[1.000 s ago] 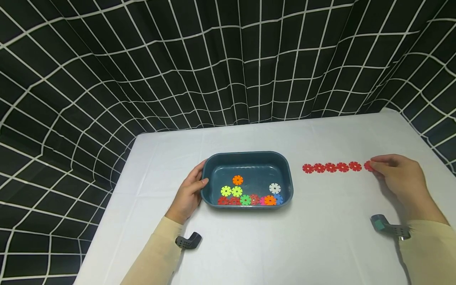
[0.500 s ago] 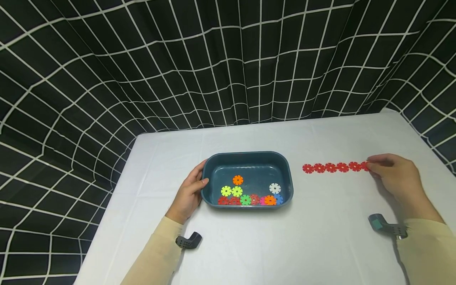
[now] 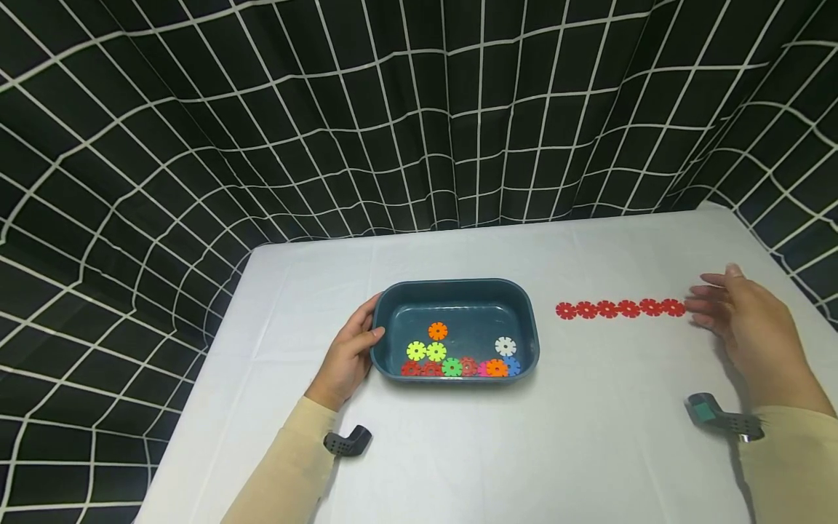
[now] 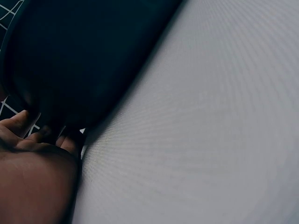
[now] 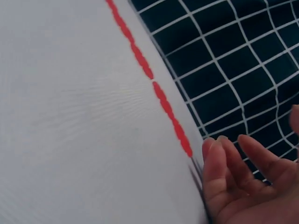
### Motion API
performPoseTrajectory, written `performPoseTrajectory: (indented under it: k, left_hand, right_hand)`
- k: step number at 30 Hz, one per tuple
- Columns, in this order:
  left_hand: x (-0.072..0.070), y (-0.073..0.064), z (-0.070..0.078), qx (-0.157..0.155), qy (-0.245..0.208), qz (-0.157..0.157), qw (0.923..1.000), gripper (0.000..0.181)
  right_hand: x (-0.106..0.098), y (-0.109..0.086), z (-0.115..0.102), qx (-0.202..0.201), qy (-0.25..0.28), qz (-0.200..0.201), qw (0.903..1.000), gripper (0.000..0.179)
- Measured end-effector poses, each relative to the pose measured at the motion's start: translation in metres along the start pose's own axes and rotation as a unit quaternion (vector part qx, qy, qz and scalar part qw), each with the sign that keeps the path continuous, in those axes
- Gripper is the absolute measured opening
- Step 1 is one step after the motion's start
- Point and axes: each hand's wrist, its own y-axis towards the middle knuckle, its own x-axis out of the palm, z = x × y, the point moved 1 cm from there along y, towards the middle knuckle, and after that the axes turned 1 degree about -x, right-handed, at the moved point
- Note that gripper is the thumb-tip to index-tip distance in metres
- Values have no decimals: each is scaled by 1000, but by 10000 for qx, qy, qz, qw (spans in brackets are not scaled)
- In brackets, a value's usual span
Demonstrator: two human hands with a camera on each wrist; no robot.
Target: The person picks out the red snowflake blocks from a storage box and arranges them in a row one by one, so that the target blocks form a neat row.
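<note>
Your left hand gripped the left end of the grey-blue tub, thumb at the rim, likely to keep it steady on the desk. Inside, discs of mixed colours lay mostly along the near wall, perhaps because the tub leaned that way, though tilt was unclear. Right of the tub, six red discs lay in a nearly straight row, probably set apart from the mix so each had room to line up. Your right hand held nothing, its fingers loosely bent just beside the row's right end
</note>
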Motion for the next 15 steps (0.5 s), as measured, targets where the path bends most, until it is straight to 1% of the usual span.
performPoseTrajectory:
  k: [2,3,5,7,9,10,12,15]
  left_hand:
    - [0,0,0,15,4,-9,10000,60]
    - [0,0,0,18,8,-6,10000,60]
    - [0,0,0,34,14,-14,10000,61]
    - [0,-1,1,34,21,-2,10000,60]
    - [0,0,1,40,24,-1,10000,60]
    - [0,0,1,46,25,-3,10000,60]
    - [0,0,0,43,20,5,10000,60]
    - [0,0,0,29,-4,18,10000,60]
  right_hand:
    - [-1,-2,-1,-68,780,-149,9968,97]
    - [-1,-3,-3,-117,1159,-222,9929,96]
    - [1,-7,-7,-282,1688,-410,9844,89]
    - [4,-11,-15,-511,2172,-675,9725,79]
    - [8,-17,-24,-706,2546,-995,9593,69]
    - [11,-20,-30,-788,2688,-1169,9528,66]
    - [19,-26,-41,-989,2811,-1516,9425,60]
    - [35,-38,-57,-1424,2597,-2085,9321,57]
